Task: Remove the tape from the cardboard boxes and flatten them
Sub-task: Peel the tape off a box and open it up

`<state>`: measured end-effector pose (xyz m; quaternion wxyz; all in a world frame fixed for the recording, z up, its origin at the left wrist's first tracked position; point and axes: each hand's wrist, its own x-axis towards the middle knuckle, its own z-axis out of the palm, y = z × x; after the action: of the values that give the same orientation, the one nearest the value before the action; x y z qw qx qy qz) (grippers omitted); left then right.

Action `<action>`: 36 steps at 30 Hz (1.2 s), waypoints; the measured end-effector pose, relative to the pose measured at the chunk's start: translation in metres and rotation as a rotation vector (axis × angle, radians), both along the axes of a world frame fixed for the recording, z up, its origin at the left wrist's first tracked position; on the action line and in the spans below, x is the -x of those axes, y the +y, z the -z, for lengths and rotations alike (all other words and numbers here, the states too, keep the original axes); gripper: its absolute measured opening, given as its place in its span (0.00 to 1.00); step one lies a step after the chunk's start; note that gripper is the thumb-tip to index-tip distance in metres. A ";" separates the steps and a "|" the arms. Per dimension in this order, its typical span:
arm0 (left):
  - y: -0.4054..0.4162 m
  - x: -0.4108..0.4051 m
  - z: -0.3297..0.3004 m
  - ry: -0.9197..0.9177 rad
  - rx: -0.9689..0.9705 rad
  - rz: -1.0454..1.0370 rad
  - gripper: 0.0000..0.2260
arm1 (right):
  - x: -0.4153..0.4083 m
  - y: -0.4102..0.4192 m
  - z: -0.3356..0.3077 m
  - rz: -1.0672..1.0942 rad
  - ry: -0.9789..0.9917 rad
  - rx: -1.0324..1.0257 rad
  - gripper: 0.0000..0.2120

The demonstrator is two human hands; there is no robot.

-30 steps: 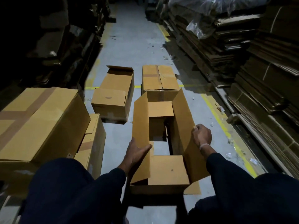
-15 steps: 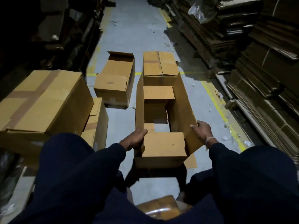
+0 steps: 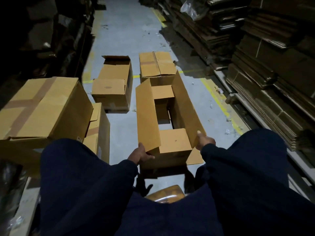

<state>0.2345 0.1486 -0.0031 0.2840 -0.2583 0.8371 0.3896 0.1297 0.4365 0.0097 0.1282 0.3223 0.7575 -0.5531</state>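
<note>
A dim aisle with a grey concrete floor (image 3: pixel 119 126) runs between stacks of flattened cardboard (image 3: pixel 265 68) on the right and dark shelving on the left. A large taped box (image 3: pixel 42 109) sits near left on a smaller box (image 3: pixel 99 133). Farther off stand an open-topped box (image 3: pixel 112 86) and a closed box (image 3: pixel 157 65), side by side. In the centre, the opened box (image 3: pixel 170 120) has its flaps spread and the floor showing through it. The left hand (image 3: pixel 140 155) has its grip curled round the near corner of the box's left flap; the right hand (image 3: pixel 204 142) pinches the right flap's near edge.
</note>
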 end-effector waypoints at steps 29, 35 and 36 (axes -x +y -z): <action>-0.050 0.053 0.069 0.235 -0.782 -1.424 0.21 | 0.069 -0.018 0.092 0.480 -0.197 0.593 0.19; -0.052 0.059 0.067 0.153 -0.858 -1.485 0.23 | 0.072 -0.018 0.097 0.452 -0.265 0.500 0.15; -0.051 0.058 0.067 0.169 -0.838 -1.474 0.23 | 0.073 -0.016 0.095 0.458 -0.252 0.488 0.16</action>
<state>0.1766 0.0976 -0.0698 -0.0334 -0.5807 0.2600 0.7707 0.0571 0.4201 -0.0857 0.1664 0.5094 0.4894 -0.6880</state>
